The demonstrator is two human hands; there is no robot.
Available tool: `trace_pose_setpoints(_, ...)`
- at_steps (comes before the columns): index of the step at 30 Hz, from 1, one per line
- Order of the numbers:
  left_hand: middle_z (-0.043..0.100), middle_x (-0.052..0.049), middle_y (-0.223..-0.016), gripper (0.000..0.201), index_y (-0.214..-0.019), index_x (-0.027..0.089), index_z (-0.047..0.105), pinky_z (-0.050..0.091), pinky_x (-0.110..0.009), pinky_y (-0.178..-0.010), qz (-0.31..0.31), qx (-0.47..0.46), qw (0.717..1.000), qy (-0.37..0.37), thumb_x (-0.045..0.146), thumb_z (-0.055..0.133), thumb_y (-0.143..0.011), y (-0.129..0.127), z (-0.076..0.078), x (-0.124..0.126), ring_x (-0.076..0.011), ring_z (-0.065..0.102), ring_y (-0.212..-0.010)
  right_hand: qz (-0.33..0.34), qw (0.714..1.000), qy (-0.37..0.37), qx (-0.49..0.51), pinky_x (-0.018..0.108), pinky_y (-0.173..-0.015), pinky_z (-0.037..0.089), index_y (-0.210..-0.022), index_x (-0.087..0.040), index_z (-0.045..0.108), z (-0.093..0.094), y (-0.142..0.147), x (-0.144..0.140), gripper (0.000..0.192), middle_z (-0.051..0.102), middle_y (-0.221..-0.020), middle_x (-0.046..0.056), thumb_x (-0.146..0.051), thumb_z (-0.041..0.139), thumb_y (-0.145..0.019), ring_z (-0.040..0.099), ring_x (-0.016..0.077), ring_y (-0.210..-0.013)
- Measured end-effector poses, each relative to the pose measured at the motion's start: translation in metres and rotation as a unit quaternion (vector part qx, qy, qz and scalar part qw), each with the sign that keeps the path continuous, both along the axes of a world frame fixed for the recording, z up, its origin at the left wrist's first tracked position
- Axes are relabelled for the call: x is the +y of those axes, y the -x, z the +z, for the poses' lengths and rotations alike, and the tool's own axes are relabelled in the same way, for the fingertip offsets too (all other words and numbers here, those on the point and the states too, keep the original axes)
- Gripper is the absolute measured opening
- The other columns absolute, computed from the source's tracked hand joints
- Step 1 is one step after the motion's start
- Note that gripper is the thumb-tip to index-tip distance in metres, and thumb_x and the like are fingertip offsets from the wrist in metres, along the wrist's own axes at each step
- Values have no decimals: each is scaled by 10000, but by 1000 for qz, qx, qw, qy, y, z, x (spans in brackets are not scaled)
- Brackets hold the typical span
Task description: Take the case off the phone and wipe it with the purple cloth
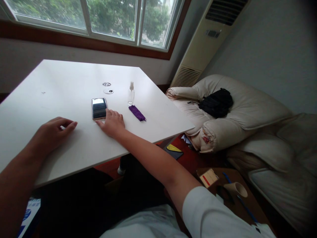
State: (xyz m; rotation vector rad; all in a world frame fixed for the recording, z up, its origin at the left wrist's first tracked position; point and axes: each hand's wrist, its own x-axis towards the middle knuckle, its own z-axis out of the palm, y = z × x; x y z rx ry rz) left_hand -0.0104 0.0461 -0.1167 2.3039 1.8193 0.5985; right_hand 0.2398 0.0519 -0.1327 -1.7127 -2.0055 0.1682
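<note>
A slim smartphone [99, 108] with a dark, glossy screen and pale metallic rim is seen lying flat on the white table [61, 99], its near corner touched by the fingertips of the open, empty right hand [112, 123], while the loosely curled left hand [53, 132] rests empty nearby.

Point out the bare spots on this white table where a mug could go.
The far left of the table, behind the left hand, is bare. So is the right corner, past the purple cloth. It is crowded mid-table: phone touched by the right hand, spray bottle, cloth and two round discs.
</note>
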Motion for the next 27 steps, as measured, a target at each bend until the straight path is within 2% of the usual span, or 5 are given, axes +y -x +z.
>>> trace_pose_setpoints(3, 657, -13, -1090, 420, -1043, 203, 689, 437, -263, -817, -2, -1, 1000, -10, 569, 525, -922, 1, -1, 1, -151, 582, -788, 15, 999, 27, -24, 482, -1191, 270, -1527, -69, 364, -3, -4, -22, 805, 395, -1546, 195, -657, 434, -981, 332, 317, -1441)
trace_pose_setpoints(7, 660, -18, -1098, 424, -1051, 198, 690, 441, -263, -810, -4, 0, 1000, -12, 568, 533, -916, 2, -2, 2, -154, 580, -794, 44, 997, 40, -53, 503, -1233, 179, -1517, -94, 424, -4, -8, -58, 760, 293, -1613, 185, -651, 325, -1009, 257, 336, -1495)
trace_pose_setpoints(13, 656, -33, -1086, 426, -1042, 184, 688, 436, -271, -790, -1, 2, 1000, 0, 562, 531, -924, 0, 1, 0, -158, 573, -793, 63, 995, 31, -64, 514, -1250, 138, -1546, -130, 409, -1, -17, -99, 787, 264, -1635, 158, -686, 263, -1009, 236, 321, -1516)
trace_pose_setpoints(21, 656, -27, -1060, 404, -1018, 173, 686, 429, -251, -794, -30, -31, 999, -9, 540, 536, -944, -1, 4, -5, -137, 563, -792, 76, 995, 18, -69, 493, -1250, 144, -1530, -154, 450, 4, -23, -114, 725, 297, -1625, 134, -651, 328, -1017, 254, 296, -1514)
trace_pose_setpoints(27, 675, -64, -1009, 398, -947, 171, 688, 454, -294, -804, -31, -81, 995, -44, 535, 527, -940, -1, 2, -3, -176, 588, -821, 76, 995, 8, -70, 492, -1246, 161, -1519, -156, 474, 8, -21, -115, 685, 324, -1612, 141, -616, 374, -1020, 284, 297, -1503)
